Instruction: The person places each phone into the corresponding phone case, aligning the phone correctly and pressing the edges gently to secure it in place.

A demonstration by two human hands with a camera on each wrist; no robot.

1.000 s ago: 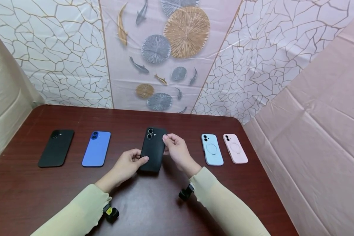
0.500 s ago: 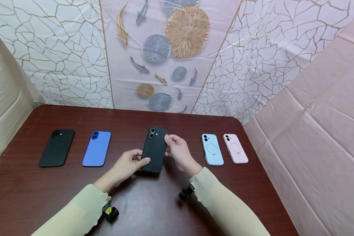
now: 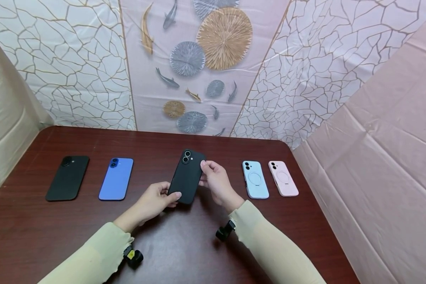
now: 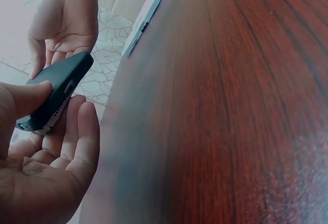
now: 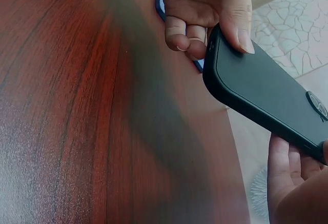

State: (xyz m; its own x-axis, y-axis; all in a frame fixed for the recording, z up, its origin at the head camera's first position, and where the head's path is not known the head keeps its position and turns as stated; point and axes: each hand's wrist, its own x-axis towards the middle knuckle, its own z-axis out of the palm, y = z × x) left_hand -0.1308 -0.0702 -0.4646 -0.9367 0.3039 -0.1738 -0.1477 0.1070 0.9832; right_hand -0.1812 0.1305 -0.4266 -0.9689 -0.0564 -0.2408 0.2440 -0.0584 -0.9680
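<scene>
I had the black phone [image 3: 186, 176] lifted off the table [image 3: 184, 244], tilted, camera end away from me. My left hand [image 3: 157, 199] pinched its near corner, thumb on the back and fingers under; my right hand [image 3: 215, 182] gripped the far right edge, I judged so the phone could be turned between them. To the phone's left lay a blue phone [image 3: 116, 178] and another black one [image 3: 68, 177]; to its right, a light blue case [image 3: 255, 179] and a pink case [image 3: 283, 178]. The phone's screen side stayed hidden, and the wrist views cut off most of it.
</scene>
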